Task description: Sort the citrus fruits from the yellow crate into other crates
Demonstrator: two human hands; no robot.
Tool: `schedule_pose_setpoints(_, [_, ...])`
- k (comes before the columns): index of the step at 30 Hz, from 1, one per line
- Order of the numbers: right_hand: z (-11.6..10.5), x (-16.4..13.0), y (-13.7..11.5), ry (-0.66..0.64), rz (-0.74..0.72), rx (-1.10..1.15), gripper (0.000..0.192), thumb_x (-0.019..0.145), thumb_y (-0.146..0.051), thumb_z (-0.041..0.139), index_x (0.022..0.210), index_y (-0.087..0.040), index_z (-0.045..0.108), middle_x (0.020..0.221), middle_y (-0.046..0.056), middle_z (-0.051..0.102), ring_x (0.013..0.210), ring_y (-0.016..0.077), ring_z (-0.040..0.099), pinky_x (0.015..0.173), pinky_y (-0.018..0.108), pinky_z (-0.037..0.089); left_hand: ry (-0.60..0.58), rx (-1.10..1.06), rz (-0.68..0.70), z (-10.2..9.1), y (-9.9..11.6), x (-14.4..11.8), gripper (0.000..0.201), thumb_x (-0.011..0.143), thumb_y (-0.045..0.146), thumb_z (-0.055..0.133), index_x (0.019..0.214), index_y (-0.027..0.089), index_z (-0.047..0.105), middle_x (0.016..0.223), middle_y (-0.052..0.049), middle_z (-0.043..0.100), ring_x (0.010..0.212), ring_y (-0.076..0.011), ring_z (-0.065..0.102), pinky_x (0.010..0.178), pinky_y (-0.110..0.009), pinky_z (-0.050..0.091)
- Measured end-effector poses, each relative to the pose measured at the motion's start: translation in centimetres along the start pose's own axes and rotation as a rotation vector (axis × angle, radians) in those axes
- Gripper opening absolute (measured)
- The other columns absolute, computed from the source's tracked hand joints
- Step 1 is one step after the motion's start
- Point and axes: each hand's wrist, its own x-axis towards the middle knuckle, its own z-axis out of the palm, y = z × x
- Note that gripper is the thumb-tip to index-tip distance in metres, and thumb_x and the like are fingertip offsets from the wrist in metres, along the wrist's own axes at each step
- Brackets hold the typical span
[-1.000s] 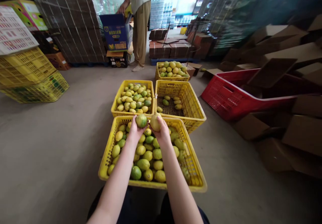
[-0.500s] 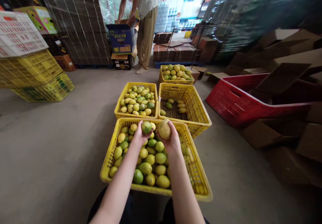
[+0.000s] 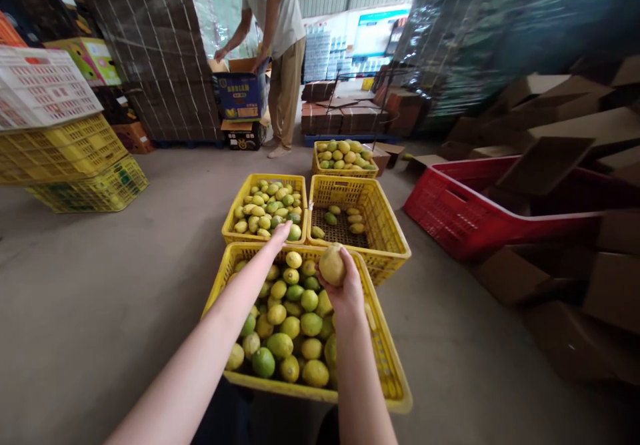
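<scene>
My right hand [image 3: 349,289] is closed around a large pale-yellow lemon [image 3: 332,264], above the right side of the near yellow crate [image 3: 395,365]. That crate is full of green and yellow lemons [image 3: 291,327]. My left hand [image 3: 281,233] reaches over the near edge of the back-left yellow crate [image 3: 229,228], its fingers around a green lemon [image 3: 295,232]; they are partly hidden. A heap of lemons [image 3: 267,203] fills the back-left crate. Beside it, the back-right yellow crate [image 3: 385,221] has several lemons on its bottom.
Farther back stands another yellow crate [image 3: 345,172] heaped with lemons. A red crate [image 3: 445,221] and loose cartons [image 3: 515,271] lie on the right. Stacked crates [image 3: 65,145] stand left. Behind, another person [image 3: 285,51] bends over a blue carton [image 3: 243,95].
My left hand has moved forward from the near crate to the back-left crate with the green lemon. My right hand still holds its lemon. The other person's arm has lifted from the carton.
</scene>
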Motion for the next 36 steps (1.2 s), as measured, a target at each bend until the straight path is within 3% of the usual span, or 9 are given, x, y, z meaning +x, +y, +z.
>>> schedule_pose_setpoints(3, [-0.4, 0.2, 0.0, -0.003, -0.011, -0.01, 0.028, 0.068, -0.037, 0.078, 0.089, -0.023, 0.064, 0.073, -0.004, 0.07, 0.061, 0.0146, 0.066, 0.052, 0.026, 0.059, 0.009, 0.323, 0.071, 0.0, -0.3, 0.1, 0.025, 0.085, 0.015, 0.062, 0.063, 0.02, 0.051, 0.07, -0.001, 0.058, 0.097, -0.0192, 0.062, 0.084, -0.023, 0.05])
schedule_pose_setpoints(6, [-0.7, 1.0, 0.1, 0.033, -0.026, 0.009, 0.029, 0.068, -0.035, 0.078, 0.091, -0.023, 0.064, 0.076, -0.005, 0.07, 0.062, 0.0144, 0.065, 0.052, 0.026, 0.059, -0.038, 0.626, 0.138, -2.8, -1.6, -1.2, 0.023, 0.08, 0.013, 0.063, 0.061, 0.02, 0.054, 0.071, -0.001, 0.061, 0.104, -0.0206, 0.062, 0.095, -0.027, 0.048])
schedule_pose_setpoints(10, [-0.7, 2.6, 1.2, 0.112, 0.023, 0.002, 0.024, 0.071, -0.029, 0.078, 0.088, -0.022, 0.063, 0.074, -0.004, 0.068, 0.065, 0.0141, 0.064, 0.056, 0.025, 0.058, -0.2, 0.969, 0.162, -9.7, -3.0, -4.5, 0.011, 0.074, 0.014, 0.066, 0.066, 0.021, 0.063, 0.082, -0.003, 0.069, 0.104, -0.0236, 0.063, 0.108, -0.037, 0.043])
schedule_pose_setpoints(13, [-1.1, 3.7, 2.9, 0.12, 0.2, -0.026, 0.018, 0.078, -0.032, 0.073, 0.083, -0.022, 0.059, 0.071, -0.002, 0.065, 0.064, 0.0152, 0.064, 0.055, 0.027, 0.056, -0.305, 1.175, 0.16, -15.7, -4.1, -6.7, 0.009, 0.077, 0.015, 0.062, 0.074, 0.022, 0.067, 0.094, -0.005, 0.072, 0.103, -0.0252, 0.064, 0.107, -0.04, 0.044])
schedule_pose_setpoints(15, [-1.8, 4.3, 4.4, 0.105, 0.307, -0.09, 0.021, 0.081, -0.037, 0.07, 0.08, -0.022, 0.057, 0.071, 0.0, 0.064, 0.064, 0.0167, 0.064, 0.055, 0.029, 0.056, -0.416, 1.531, 0.261, -19.5, -5.1, -7.8, 0.014, 0.084, 0.019, 0.056, 0.088, 0.021, 0.07, 0.106, -0.009, 0.071, 0.106, -0.0267, 0.065, 0.103, -0.04, 0.047])
schedule_pose_setpoints(20, [-2.4, 6.0, 4.8, 0.132, 0.275, -0.337, 0.03, 0.08, -0.043, 0.065, 0.066, -0.024, 0.046, 0.062, 0.0, 0.054, 0.061, 0.021, 0.061, 0.057, 0.041, 0.056, -0.493, 1.66, 0.423, -25.8, -8.3, -9.0, 0.037, 0.088, 0.02, 0.053, 0.124, 0.017, 0.063, 0.128, -0.014, 0.064, 0.122, -0.0283, 0.059, 0.109, -0.045, 0.046])
schedule_pose_setpoints(29, [1.9, 11.2, -6.2, 0.073, -0.27, -0.338, 0.029, 0.081, -0.043, 0.057, 0.106, -0.028, 0.057, 0.109, 0.006, 0.061, 0.092, 0.0191, 0.066, 0.076, 0.035, 0.061, -0.44, 1.6, 0.467, -26.9, -9.3, -8.9, 0.043, 0.091, 0.024, 0.051, 0.134, 0.016, 0.055, 0.137, -0.015, 0.058, 0.13, -0.0288, 0.053, 0.115, -0.049, 0.041])
schedule_pose_setpoints(32, [0.6, 10.9, -4.7, 0.018, -0.346, -0.565, 0.027, 0.08, -0.038, 0.058, 0.105, -0.028, 0.061, 0.113, 0.006, 0.064, 0.094, 0.0192, 0.068, 0.079, 0.034, 0.061, -0.378, 1.555, 0.469, -27.3, -9.1, -8.8, 0.039, 0.091, 0.026, 0.052, 0.13, 0.019, 0.057, 0.133, -0.013, 0.061, 0.127, -0.0267, 0.056, 0.113, -0.047, 0.043])
schedule_pose_setpoints(36, [-2.6, 9.6, 0.2, -0.133, -0.333, -1.222, 0.028, 0.086, -0.037, 0.052, 0.104, -0.024, 0.068, 0.107, 0.007, 0.071, 0.097, 0.0225, 0.069, 0.077, 0.033, 0.06, -0.346, 1.546, 0.463, -27.6, -8.8, -8.8, 0.035, 0.091, 0.029, 0.053, 0.124, 0.02, 0.061, 0.127, -0.011, 0.065, 0.122, -0.026, 0.059, 0.11, -0.045, 0.045])
